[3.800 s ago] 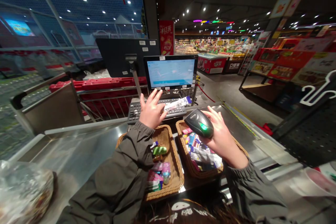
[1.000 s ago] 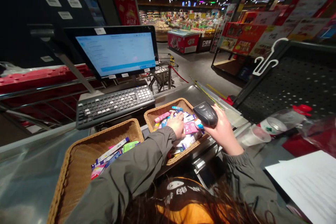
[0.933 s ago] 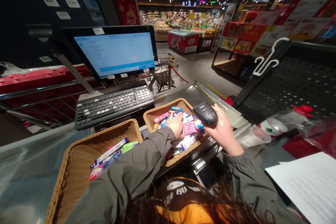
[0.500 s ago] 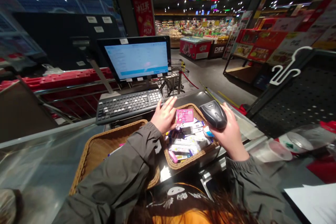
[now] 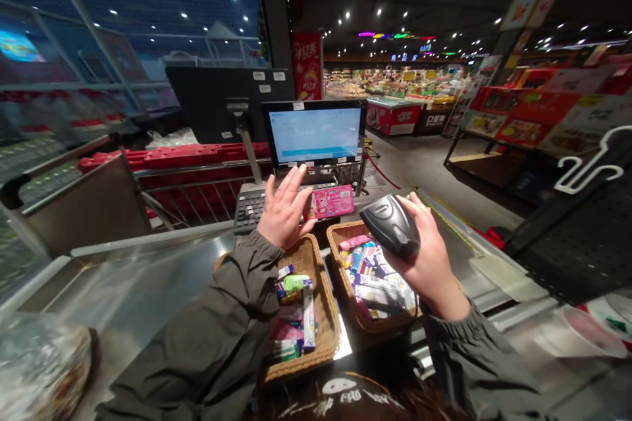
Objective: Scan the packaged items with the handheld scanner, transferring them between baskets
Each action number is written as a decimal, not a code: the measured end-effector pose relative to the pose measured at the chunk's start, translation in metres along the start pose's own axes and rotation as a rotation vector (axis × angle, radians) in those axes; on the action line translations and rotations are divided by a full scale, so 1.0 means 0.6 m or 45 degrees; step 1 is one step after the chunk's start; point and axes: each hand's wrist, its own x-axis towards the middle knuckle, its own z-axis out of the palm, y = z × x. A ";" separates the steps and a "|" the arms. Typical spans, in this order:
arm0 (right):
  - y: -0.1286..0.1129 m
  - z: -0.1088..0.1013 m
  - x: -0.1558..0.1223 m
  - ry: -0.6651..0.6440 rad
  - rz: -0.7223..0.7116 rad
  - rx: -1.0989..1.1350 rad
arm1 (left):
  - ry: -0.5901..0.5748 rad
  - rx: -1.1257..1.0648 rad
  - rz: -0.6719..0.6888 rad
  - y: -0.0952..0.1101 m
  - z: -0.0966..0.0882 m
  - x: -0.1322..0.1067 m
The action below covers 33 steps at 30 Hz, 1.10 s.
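In my left hand (image 5: 286, 210) is a flat pink packet (image 5: 336, 201), pinched by its left end with the other fingers stretched up. My right hand (image 5: 429, 250) grips a black barcode scanner (image 5: 391, 225), whose front points toward the packet. Below the scanner stands the right wicker basket (image 5: 353, 323), full of small packaged items (image 5: 380, 286). The left wicker basket (image 5: 328, 335) also holds several small packs, among them a green one (image 5: 296, 281) and a long white box (image 5: 309, 319). My left sleeve covers part of that basket.
Behind my left hand lies a black keyboard (image 5: 249, 210) before a lit monitor (image 5: 318, 135). A metal counter (image 5: 172, 283) stretches left, with a plastic-wrapped item (image 5: 42, 368) on it. At the right are a white hanger (image 5: 587, 168) and a plastic tub (image 5: 582, 329).
My view has swung left. The packet has come up from over the right basket to above the left basket's far end, in my left hand. The scanner stays in my right hand.
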 end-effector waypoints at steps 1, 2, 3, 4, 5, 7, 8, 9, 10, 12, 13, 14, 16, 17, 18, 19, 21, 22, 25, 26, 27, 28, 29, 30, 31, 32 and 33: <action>-0.006 0.008 0.004 -0.017 -0.008 -0.005 | 0.003 0.015 -0.008 -0.007 -0.005 -0.005; -0.012 0.016 0.007 -0.032 -0.019 -0.009 | 0.004 0.031 -0.017 -0.014 -0.009 -0.011; -0.017 0.024 0.011 -0.048 -0.032 -0.013 | 0.002 0.045 -0.028 -0.021 -0.012 -0.016; -0.023 0.031 0.014 -0.063 -0.042 -0.016 | 0.001 0.055 -0.037 -0.027 -0.015 -0.021; -0.029 0.039 0.017 -0.080 -0.048 -0.017 | 0.000 0.063 -0.043 -0.032 -0.017 -0.025; -0.042 0.052 0.021 -0.110 -0.051 -0.009 | 0.006 0.075 -0.042 -0.043 -0.021 -0.034; -0.047 0.057 0.022 -0.122 -0.053 -0.004 | 0.015 0.079 -0.040 -0.047 -0.022 -0.038; -0.053 0.061 0.023 -0.133 -0.055 0.000 | 0.023 0.082 -0.035 -0.052 -0.022 -0.042; -0.058 0.065 0.024 -0.144 -0.058 0.002 | 0.034 0.082 -0.031 -0.056 -0.022 -0.045; -0.067 0.069 0.024 -0.164 -0.061 0.001 | 0.065 0.072 -0.025 -0.063 -0.022 -0.052; -0.071 0.071 0.024 -0.173 -0.061 0.001 | 0.080 0.064 -0.023 -0.066 -0.022 -0.055; -0.074 0.072 0.024 -0.182 -0.064 0.003 | 0.092 0.055 -0.021 -0.069 -0.022 -0.058; -0.080 0.073 0.024 -0.199 -0.075 0.011 | 0.103 0.035 -0.023 -0.074 -0.022 -0.063; -0.082 0.073 0.024 -0.207 -0.083 0.014 | 0.100 0.025 -0.024 -0.076 -0.023 -0.065; -0.083 0.074 0.023 -0.216 -0.090 0.016 | 0.098 0.014 -0.027 -0.078 -0.024 -0.067; -0.085 0.075 0.023 -0.222 -0.095 0.018 | 0.094 0.004 -0.031 -0.079 -0.025 -0.069; -0.087 0.076 0.022 -0.229 -0.101 0.018 | 0.088 -0.008 -0.036 -0.081 -0.028 -0.073; -0.088 0.077 0.021 -0.229 -0.101 0.020 | 0.085 -0.011 -0.036 -0.082 -0.029 -0.074; -0.091 0.079 0.019 -0.217 -0.090 0.032 | 0.067 -0.012 -0.041 -0.083 -0.031 -0.080; -0.092 0.080 0.019 -0.214 -0.085 0.036 | 0.059 -0.009 -0.043 -0.083 -0.032 -0.082; -0.093 0.081 0.018 -0.214 -0.082 0.039 | 0.048 -0.006 -0.046 -0.083 -0.032 -0.085; -0.094 0.081 0.017 -0.219 -0.080 0.042 | 0.037 -0.001 -0.050 -0.083 -0.032 -0.088; -0.095 0.082 0.016 -0.227 -0.078 0.045 | 0.024 0.002 -0.054 -0.083 -0.032 -0.091; -0.095 0.084 0.016 -0.237 -0.077 0.048 | 0.009 0.004 -0.058 -0.083 -0.031 -0.095; -0.095 0.085 0.015 -0.247 -0.075 0.051 | -0.006 0.004 -0.062 -0.083 -0.031 -0.098; -0.095 0.086 0.014 -0.258 -0.073 0.053 | -0.022 0.003 -0.068 -0.083 -0.030 -0.103; -0.095 0.088 0.013 -0.269 -0.072 0.055 | -0.039 0.002 -0.073 -0.083 -0.030 -0.107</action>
